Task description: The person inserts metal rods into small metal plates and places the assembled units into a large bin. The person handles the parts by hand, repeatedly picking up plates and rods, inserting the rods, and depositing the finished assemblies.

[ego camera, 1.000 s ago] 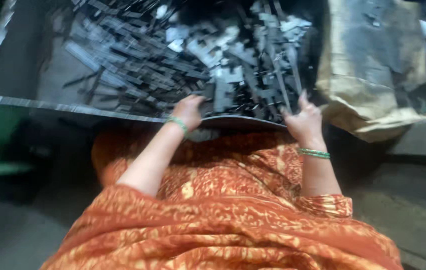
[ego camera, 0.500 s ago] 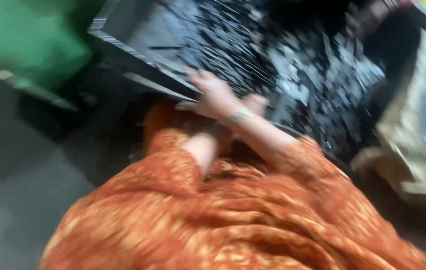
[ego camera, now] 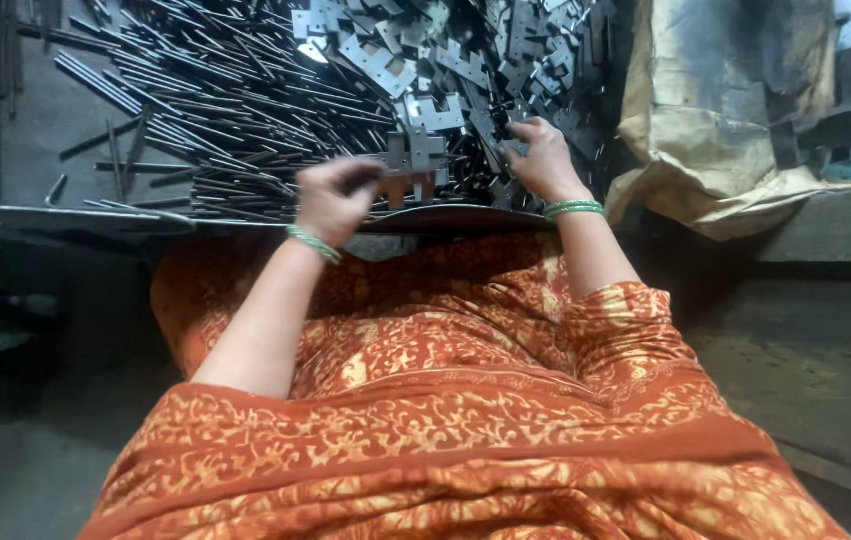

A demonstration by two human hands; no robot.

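Left hand (ego camera: 333, 200): a second ago flat at the tray's front edge (ego camera: 95, 215), now lifted, fingers closed on a notched flat metal bracket (ego camera: 411, 165) held above the heap. Right hand (ego camera: 541, 158): moved from the edge up into the pile of stamped plates (ego camera: 465, 60). View: swung left half a second ago, now squared on the tray again.

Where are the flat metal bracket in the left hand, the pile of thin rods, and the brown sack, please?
flat metal bracket (ego camera: 411, 160), head view, its middle plate.
pile of thin rods (ego camera: 215, 100), head view, middle of the heap.
brown sack (ego camera: 715, 110), head view, its front face.
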